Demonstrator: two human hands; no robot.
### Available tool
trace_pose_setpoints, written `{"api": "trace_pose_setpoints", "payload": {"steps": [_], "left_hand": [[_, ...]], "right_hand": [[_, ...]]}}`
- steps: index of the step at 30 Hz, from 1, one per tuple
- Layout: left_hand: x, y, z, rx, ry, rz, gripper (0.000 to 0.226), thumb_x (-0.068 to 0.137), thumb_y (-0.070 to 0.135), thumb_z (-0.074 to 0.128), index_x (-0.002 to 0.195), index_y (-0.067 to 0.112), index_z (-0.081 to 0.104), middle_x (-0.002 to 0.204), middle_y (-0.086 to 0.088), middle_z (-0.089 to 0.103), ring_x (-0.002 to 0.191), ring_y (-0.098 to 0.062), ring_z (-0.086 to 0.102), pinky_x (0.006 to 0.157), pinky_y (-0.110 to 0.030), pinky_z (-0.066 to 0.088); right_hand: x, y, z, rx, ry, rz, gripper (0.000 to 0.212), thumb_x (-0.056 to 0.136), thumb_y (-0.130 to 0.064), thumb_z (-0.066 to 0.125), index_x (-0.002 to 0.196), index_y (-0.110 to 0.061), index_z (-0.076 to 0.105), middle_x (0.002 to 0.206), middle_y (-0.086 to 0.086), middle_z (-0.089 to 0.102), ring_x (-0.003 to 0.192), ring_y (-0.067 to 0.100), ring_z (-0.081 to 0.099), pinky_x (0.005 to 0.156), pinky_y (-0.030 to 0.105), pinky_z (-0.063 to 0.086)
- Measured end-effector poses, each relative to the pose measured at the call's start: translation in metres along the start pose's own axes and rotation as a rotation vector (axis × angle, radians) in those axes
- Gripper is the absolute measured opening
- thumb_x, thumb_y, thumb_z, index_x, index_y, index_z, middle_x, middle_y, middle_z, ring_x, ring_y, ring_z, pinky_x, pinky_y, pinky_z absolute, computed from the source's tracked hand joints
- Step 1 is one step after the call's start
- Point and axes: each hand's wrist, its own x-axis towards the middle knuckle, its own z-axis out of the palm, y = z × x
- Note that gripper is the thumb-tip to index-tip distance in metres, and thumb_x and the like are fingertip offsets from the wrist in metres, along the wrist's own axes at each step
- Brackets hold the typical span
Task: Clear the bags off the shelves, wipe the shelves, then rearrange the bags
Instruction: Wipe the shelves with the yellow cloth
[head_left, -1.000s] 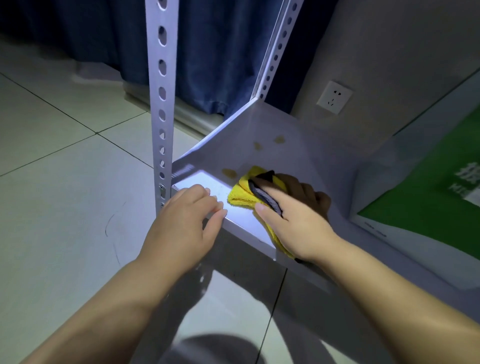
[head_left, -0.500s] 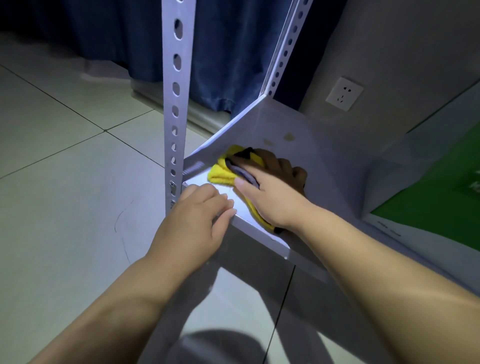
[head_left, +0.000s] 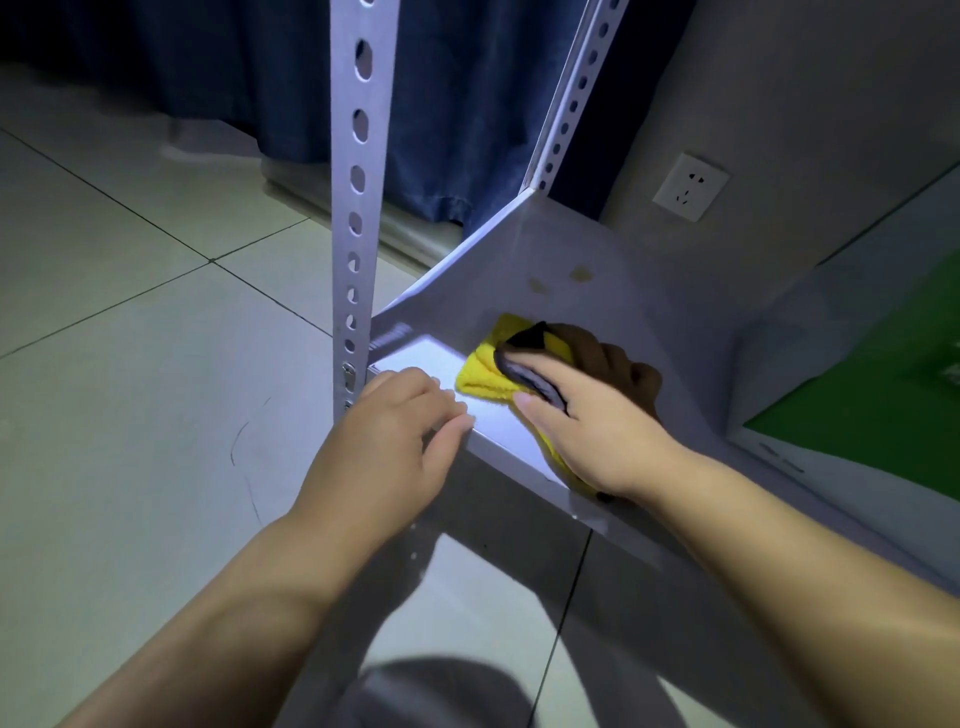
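Note:
A low white metal shelf (head_left: 561, 249) sits between perforated uprights, with brownish stains near its back. My right hand (head_left: 597, 421) presses a yellow and grey cloth (head_left: 483, 374) flat on the shelf near the front edge, thumb and fingers curled over it. My left hand (head_left: 395, 441) rests on the shelf's front left edge beside the front upright (head_left: 358, 197), fingers bent over the rim. No bag lies on this shelf in view.
A white and green box or panel (head_left: 857, 415) stands on the shelf's right side. Blue curtain (head_left: 441, 104) hangs behind the rack. A wall socket (head_left: 690, 186) is on the grey wall. Tiled floor (head_left: 130, 338) spreads to the left.
My right hand slid the cloth left and back toward the shelf corner, then right and forward again. My left hand stayed on the front edge.

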Motion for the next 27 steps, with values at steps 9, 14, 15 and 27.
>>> {"api": "trace_pose_setpoints", "payload": {"steps": [9, 14, 15, 27], "left_hand": [[0.029, 0.004, 0.003, 0.090, -0.003, -0.001, 0.019, 0.089, 0.029, 0.055, 0.092, 0.016, 0.067, 0.095, 0.004, 0.057, 0.094, -0.016, 0.049, 0.075, -0.024, 0.040], [0.056, 0.001, 0.004, 0.224, -0.073, -0.039, 0.029, 0.092, 0.038, 0.047, 0.087, 0.013, 0.062, 0.093, 0.001, 0.054, 0.092, -0.020, 0.052, 0.068, -0.029, 0.041], [0.059, 0.001, 0.005, 0.270, -0.089, -0.052, 0.030, 0.093, 0.039, 0.045, 0.082, 0.015, 0.060, 0.089, 0.002, 0.052, 0.089, -0.021, 0.053, 0.062, -0.028, 0.037], [0.061, 0.003, 0.014, 0.436, -0.074, -0.058, 0.036, 0.094, 0.042, 0.036, 0.099, 0.023, 0.067, 0.094, 0.005, 0.058, 0.092, -0.019, 0.054, 0.062, -0.025, 0.030]], "right_hand": [[0.023, 0.038, -0.011, -0.406, 0.248, 0.182, 0.039, 0.091, -0.055, 0.033, 0.130, -0.058, 0.027, 0.142, -0.009, 0.030, 0.122, 0.023, 0.031, 0.091, 0.037, 0.011], [0.074, 0.061, -0.022, -0.399, 0.340, 0.511, 0.038, 0.095, -0.048, 0.029, 0.133, -0.052, 0.028, 0.137, 0.007, 0.034, 0.116, 0.035, 0.036, 0.093, 0.049, 0.019], [0.084, 0.063, -0.025, -0.382, 0.350, 0.579, 0.038, 0.095, -0.047, 0.028, 0.133, -0.050, 0.028, 0.136, 0.010, 0.034, 0.115, 0.036, 0.035, 0.094, 0.051, 0.019], [0.126, 0.031, -0.009, -0.388, 0.240, 0.290, 0.041, 0.091, -0.059, 0.024, 0.131, -0.055, 0.030, 0.141, 0.004, 0.034, 0.119, 0.033, 0.037, 0.098, 0.049, 0.018]]}}
